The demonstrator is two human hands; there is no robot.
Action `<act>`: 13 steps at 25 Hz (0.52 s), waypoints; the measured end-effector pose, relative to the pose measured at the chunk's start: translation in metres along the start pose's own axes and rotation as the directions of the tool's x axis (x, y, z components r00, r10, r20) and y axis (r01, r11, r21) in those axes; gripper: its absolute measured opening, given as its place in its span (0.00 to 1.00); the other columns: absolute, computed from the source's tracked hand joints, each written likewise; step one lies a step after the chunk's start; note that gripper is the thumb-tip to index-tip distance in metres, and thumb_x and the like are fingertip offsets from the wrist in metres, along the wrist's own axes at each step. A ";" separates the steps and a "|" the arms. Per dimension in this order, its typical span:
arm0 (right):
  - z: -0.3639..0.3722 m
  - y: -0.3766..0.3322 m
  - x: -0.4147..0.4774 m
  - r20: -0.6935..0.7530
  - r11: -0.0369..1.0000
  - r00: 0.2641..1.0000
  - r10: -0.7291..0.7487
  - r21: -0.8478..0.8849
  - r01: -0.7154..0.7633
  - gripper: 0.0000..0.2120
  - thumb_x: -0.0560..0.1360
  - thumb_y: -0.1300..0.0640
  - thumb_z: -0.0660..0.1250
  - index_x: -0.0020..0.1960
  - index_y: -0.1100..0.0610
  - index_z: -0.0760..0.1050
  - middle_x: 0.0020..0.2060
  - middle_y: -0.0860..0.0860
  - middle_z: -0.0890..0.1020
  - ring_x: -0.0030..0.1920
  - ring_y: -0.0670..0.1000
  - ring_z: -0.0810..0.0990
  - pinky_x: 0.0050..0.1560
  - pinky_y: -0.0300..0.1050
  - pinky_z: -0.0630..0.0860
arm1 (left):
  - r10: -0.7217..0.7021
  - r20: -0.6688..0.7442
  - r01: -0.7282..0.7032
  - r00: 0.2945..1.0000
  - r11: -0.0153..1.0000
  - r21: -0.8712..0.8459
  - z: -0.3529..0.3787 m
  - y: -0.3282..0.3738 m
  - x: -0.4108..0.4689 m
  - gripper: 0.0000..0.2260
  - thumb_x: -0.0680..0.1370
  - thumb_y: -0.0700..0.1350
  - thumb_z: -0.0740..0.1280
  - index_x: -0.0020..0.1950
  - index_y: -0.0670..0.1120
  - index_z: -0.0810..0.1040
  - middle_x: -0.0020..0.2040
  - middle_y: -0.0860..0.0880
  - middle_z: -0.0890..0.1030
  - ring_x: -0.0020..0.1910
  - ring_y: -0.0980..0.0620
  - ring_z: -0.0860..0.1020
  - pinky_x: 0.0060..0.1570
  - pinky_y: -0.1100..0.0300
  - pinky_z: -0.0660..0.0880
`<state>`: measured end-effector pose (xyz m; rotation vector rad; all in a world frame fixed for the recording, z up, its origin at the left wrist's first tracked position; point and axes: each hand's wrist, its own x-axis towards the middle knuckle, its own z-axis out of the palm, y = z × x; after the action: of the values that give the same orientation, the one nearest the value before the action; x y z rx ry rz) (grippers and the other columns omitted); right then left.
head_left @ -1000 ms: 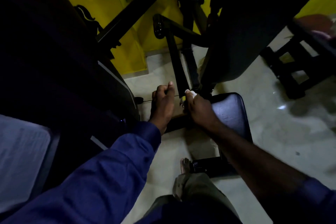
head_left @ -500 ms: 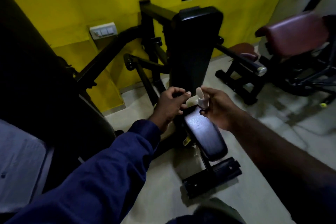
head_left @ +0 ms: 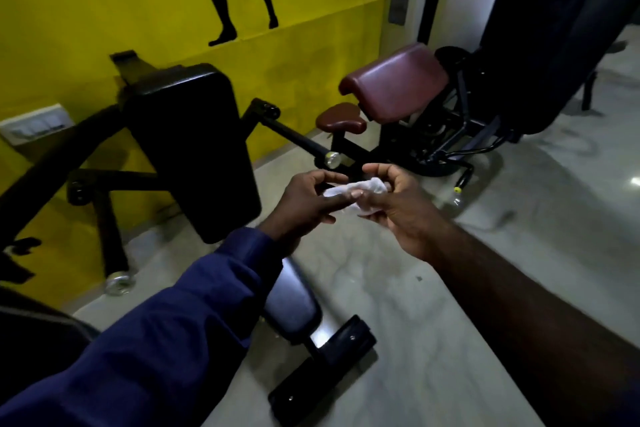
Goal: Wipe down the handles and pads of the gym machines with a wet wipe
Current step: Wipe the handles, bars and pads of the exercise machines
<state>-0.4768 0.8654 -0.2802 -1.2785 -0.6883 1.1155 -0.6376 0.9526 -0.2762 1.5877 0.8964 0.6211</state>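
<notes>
Lifted off the bench (head_left: 291, 305), the left hand (head_left: 304, 204) and right hand (head_left: 398, 208) now both pinch the wipe (head_left: 356, 189), probably refolding it.

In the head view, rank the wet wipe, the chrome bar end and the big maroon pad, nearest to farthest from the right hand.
1. wet wipe: held in the right hand itself.
2. chrome bar end: just beyond the fingers, slightly left.
3. big maroon pad: farthest back, near the wall.
</notes>
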 end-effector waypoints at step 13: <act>-0.154 -0.025 0.155 0.158 0.895 0.941 0.298 0.296 -0.333 0.18 0.71 0.66 0.75 0.60 0.65 0.80 0.60 0.61 0.84 0.61 0.54 0.83 0.69 0.48 0.76 | -0.169 -0.181 0.157 0.969 0.985 -0.077 0.106 0.015 0.148 0.10 0.75 0.38 0.77 0.51 0.35 0.81 0.41 0.43 0.85 0.38 0.48 0.83 0.39 0.53 0.81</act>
<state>-0.2770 0.9506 -0.3150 -1.0767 -0.3618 1.5073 -0.4657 1.0127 -0.2955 1.3995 1.1244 0.6821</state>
